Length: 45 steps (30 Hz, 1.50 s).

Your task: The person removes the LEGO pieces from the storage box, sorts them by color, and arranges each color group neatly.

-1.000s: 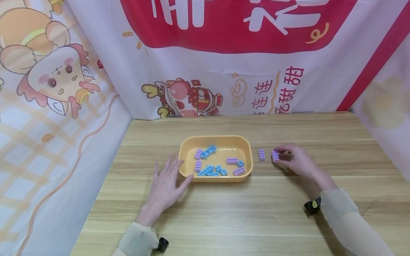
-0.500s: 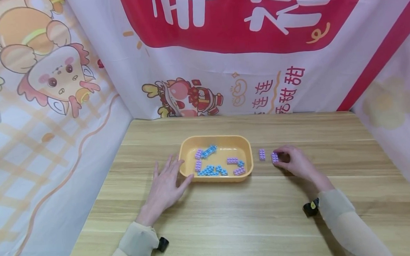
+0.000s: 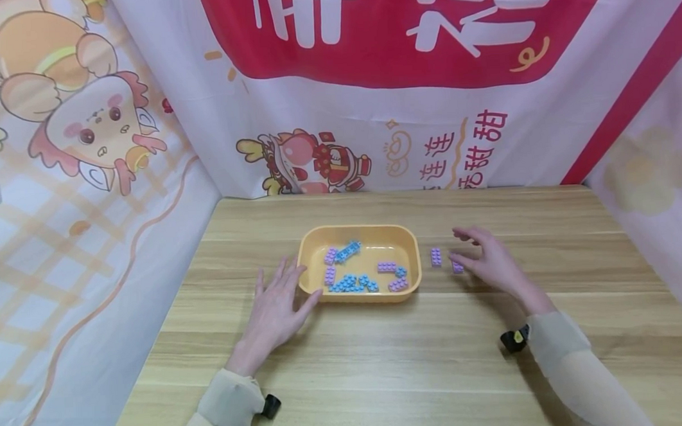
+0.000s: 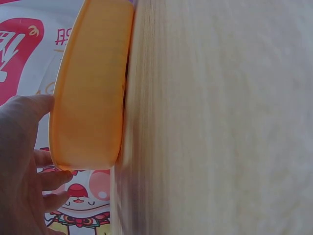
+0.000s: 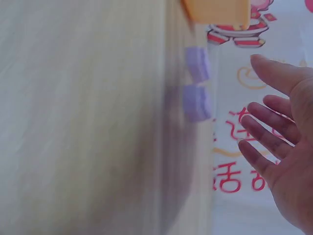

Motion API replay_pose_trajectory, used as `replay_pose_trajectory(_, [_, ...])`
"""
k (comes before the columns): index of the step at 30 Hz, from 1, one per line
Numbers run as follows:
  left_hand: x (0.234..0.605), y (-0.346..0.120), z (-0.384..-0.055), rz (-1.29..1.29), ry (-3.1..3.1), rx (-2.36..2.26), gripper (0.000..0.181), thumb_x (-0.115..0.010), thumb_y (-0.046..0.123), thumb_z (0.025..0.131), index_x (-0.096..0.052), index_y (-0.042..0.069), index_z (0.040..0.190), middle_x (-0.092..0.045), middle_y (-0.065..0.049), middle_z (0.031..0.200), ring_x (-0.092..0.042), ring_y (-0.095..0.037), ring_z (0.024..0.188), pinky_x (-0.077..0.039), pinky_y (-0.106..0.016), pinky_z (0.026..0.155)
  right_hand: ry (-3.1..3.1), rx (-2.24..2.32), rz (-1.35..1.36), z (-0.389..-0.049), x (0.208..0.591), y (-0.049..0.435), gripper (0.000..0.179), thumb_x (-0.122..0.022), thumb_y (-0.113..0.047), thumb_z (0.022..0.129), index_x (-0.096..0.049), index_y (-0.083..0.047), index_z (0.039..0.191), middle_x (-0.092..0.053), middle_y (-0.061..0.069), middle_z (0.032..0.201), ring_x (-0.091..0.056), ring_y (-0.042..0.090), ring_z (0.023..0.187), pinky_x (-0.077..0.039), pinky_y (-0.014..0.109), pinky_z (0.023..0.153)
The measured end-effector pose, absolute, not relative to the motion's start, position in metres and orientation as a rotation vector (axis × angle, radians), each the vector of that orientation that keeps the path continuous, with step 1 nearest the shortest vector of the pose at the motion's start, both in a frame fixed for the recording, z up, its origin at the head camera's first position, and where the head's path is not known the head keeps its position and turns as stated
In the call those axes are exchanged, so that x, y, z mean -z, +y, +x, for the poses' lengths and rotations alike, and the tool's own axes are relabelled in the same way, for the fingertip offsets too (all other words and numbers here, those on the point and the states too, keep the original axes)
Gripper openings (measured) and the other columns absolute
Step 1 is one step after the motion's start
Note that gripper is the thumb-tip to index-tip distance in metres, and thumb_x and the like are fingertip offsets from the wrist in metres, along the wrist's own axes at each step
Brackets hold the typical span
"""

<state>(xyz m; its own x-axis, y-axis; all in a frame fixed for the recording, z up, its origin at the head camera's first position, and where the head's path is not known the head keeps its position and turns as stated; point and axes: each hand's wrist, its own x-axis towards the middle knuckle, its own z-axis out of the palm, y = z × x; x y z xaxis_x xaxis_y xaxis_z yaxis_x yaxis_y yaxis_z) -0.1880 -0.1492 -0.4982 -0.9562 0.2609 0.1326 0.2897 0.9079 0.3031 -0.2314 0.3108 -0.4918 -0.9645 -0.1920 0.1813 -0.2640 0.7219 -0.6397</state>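
Right hand point(image 3: 496, 263) is wide, thumb and fingers well parted, nothing held; it hovers at the right purple block point(image 3: 457, 267), thumb partly covering it in the head view; right wrist view shows the hand apart from both loose blocks; left purple block point(image 3: 436, 257) lies just beside the other, narrow gap between, both on the desk point(image 3: 384, 365) near the right end of the yellow tray point(image 3: 359, 297); left block is the closer one to the tray.

Left hand point(image 3: 273, 310) is wide too, fingers spread and fairly straight, no block in it; it steadies the tray at its near left corner, thumb at the front rim, forefinger at the left end; left wrist view shows the thumb at the rim and the tray sitting flat on the desk.

Inside the tray: long blue block point(image 3: 347, 252) toward the back, next to the upper purple block point(image 3: 331, 256); lower purple block point(image 3: 329, 276) by the left wall; blue heap point(image 3: 346, 283) along the front wall, exact count unclear; on the right, a purple bar point(image 3: 387, 267), small blue piece point(image 3: 401, 272) and front purple piece point(image 3: 398, 285) close together.

Pale sleeves point(image 3: 229, 402) on both arms, small black device point(image 3: 271, 406) at each wrist; white cloth point(image 3: 183, 73) with red and cartoon prints hangs behind the desk.
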Motion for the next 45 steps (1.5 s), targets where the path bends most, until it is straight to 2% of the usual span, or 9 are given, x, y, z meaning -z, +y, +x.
replay_pose_trajectory(7, [0.498,-0.150,-0.188,-0.427,-2.983,0.490,0.079,-0.053,0.066,0.109,-0.048,0.011,0.165,-0.039,-0.017,0.178,-0.029,-0.041,0.169,-0.009,-0.078,0.135,-2.765,-1.089,0.422,-0.237,0.474,0.290,0.062,-0.084,-0.013,0.097,-0.059,0.002,0.151,-0.066,0.029,0.148,-0.062,0.047,0.137,-0.049,0.069,0.120])
replay_pose_trajectory(14, [0.498,-0.149,-0.188,-0.424,-2.994,0.484,0.078,-0.054,0.065,0.109,-0.047,0.012,0.166,-0.038,-0.016,0.178,-0.028,-0.041,0.169,-0.009,-0.078,0.136,-2.789,-1.121,0.451,-0.244,0.466,0.267,0.063,-0.085,-0.017,0.097,-0.059,-0.001,0.153,-0.065,0.026,0.150,-0.060,0.046,0.140,-0.046,0.069,0.123])
replay_pose_trajectory(23, [0.498,-0.150,-0.189,-0.419,-2.993,0.485,0.079,-0.052,0.067,0.109,-0.047,0.013,0.166,-0.037,-0.016,0.179,-0.028,-0.040,0.170,-0.010,-0.078,0.135,-2.797,-1.128,0.584,-0.247,0.459,0.231,0.063,-0.088,-0.016,0.094,-0.063,-0.001,0.149,-0.067,0.024,0.148,-0.063,0.044,0.139,-0.054,0.063,0.119])
replay_pose_trajectory(28, [0.499,-0.150,-0.189,-0.417,-2.988,0.481,0.080,-0.053,0.068,0.108,-0.047,0.013,0.166,-0.038,-0.015,0.179,-0.029,-0.039,0.170,-0.011,-0.077,0.136,-2.815,-1.109,0.673,-0.248,0.459,0.219,0.058,-0.088,-0.011,0.092,-0.066,0.000,0.145,-0.068,0.023,0.149,-0.064,0.044,0.139,-0.052,0.063,0.121])
replay_pose_trajectory(35, [0.499,-0.151,-0.188,-0.419,-2.984,0.474,0.083,-0.049,0.072,0.108,-0.047,0.013,0.166,-0.038,-0.015,0.179,-0.029,-0.039,0.170,-0.011,-0.077,0.136,-2.888,-1.111,0.708,-0.246,0.459,0.205,0.055,-0.085,-0.014,0.096,-0.066,-0.003,0.147,-0.068,0.020,0.151,-0.062,0.043,0.143,-0.048,0.063,0.125])
replay_pose_trajectory(43, [0.499,-0.151,-0.189,-0.423,-2.988,0.481,0.083,-0.046,0.072,0.108,-0.047,0.013,0.166,-0.038,-0.015,0.178,-0.029,-0.040,0.170,-0.011,-0.078,0.135,-2.940,-1.102,0.769,-0.245,0.461,0.186,0.053,-0.085,-0.017,0.097,-0.066,-0.003,0.145,-0.071,0.018,0.147,-0.067,0.040,0.138,-0.055,0.060,0.119])
replay_pose_trajectory(45, [0.499,-0.151,-0.189,-0.424,-2.989,0.481,0.082,-0.048,0.071,0.109,-0.047,0.013,0.166,-0.038,-0.015,0.178,-0.028,-0.040,0.170,-0.011,-0.078,0.135,-2.974,-1.133,0.771,-0.245,0.463,0.181,0.052,-0.083,-0.016,0.099,-0.066,-0.003,0.146,-0.069,0.018,0.149,-0.069,0.040,0.135,-0.061,0.055,0.112])
